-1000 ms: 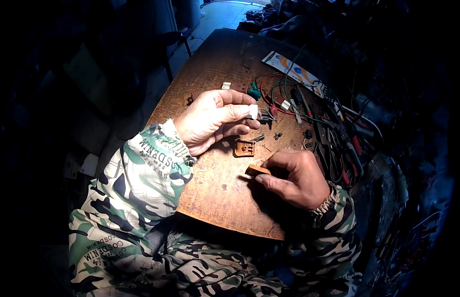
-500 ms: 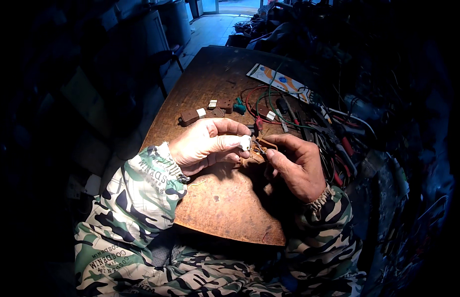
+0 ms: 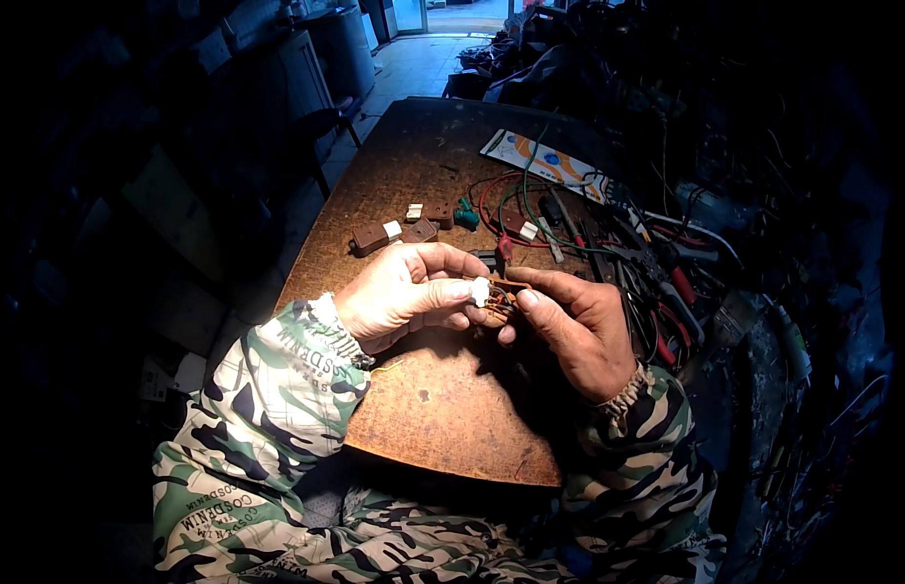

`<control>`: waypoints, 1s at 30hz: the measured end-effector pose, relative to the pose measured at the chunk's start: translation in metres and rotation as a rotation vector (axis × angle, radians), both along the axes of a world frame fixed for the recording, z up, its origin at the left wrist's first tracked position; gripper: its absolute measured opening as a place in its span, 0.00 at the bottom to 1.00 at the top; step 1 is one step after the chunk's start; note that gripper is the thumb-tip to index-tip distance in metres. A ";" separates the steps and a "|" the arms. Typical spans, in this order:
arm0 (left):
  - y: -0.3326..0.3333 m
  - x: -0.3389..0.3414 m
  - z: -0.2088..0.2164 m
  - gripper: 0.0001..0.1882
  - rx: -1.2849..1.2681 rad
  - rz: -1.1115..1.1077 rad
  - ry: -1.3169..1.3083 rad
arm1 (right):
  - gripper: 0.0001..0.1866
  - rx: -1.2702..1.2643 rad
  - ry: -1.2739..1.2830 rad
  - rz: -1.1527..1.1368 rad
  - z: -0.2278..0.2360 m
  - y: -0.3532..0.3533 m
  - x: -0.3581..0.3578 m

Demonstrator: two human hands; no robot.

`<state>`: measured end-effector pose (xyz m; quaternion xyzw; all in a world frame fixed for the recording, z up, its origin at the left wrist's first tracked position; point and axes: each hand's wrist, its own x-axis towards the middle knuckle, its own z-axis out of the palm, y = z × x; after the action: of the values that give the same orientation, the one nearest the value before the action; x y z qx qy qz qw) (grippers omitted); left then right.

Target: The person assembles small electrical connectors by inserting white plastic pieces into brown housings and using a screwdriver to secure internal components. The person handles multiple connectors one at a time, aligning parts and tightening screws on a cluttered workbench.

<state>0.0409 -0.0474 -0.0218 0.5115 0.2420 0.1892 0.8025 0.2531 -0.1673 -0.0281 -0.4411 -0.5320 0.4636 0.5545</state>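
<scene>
Over the near half of the wooden table, my left hand [image 3: 406,295] pinches a small white plastic piece [image 3: 481,291] between thumb and fingers. This white piece sits at the left end of a small open brown casing [image 3: 501,306], with thin wires showing inside it. My right hand [image 3: 581,329] is closed on the casing's right end, thumb on top and index finger along the far side. Fingers hide much of the casing and its underside. Just beyond my fingertips lies a red clip [image 3: 505,250].
Brown plastic boxes [image 3: 377,237] with white tabs lie beyond my left hand, near a green clip [image 3: 466,215]. Red and green leads, a printed white-and-orange strip [image 3: 550,164] and red-handled tools [image 3: 682,285] crowd the right side. A short yellow wire [image 3: 386,368] lies by my left cuff.
My hands have drawn closer together. The brown casing has turned so its open, wired side shows, and the white piece now meets its left end.
</scene>
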 end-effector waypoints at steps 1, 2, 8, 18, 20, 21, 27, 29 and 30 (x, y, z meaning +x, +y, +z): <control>0.000 0.000 -0.001 0.16 0.006 0.004 0.003 | 0.19 -0.007 0.004 0.009 0.001 0.000 0.000; 0.000 0.000 -0.002 0.16 0.012 0.008 0.005 | 0.19 -0.014 0.008 0.018 0.004 -0.001 0.001; 0.000 -0.001 -0.008 0.16 0.053 0.034 -0.059 | 0.19 -0.070 0.034 0.038 0.005 0.000 0.001; -0.003 0.004 -0.013 0.17 0.109 0.055 -0.019 | 0.18 -0.085 0.069 0.051 -0.002 0.001 0.001; -0.004 0.005 -0.013 0.16 0.153 0.068 -0.018 | 0.18 -0.061 0.047 0.052 -0.001 0.001 0.001; -0.004 0.004 -0.013 0.16 0.160 0.078 -0.018 | 0.17 -0.048 0.038 0.055 -0.001 0.001 0.001; -0.005 0.004 -0.012 0.17 0.237 0.103 0.015 | 0.17 -0.053 0.037 0.061 -0.001 0.002 -0.001; -0.005 0.005 -0.013 0.17 0.270 0.096 0.026 | 0.17 -0.063 0.056 0.063 -0.003 0.002 0.000; -0.005 0.005 -0.013 0.17 0.275 0.104 0.016 | 0.17 -0.066 0.065 0.068 -0.003 0.003 -0.001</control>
<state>0.0456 -0.0521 -0.0352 0.6050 0.2466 0.2578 0.7118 0.2522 -0.1643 -0.0307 -0.4256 -0.5128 0.5135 0.5406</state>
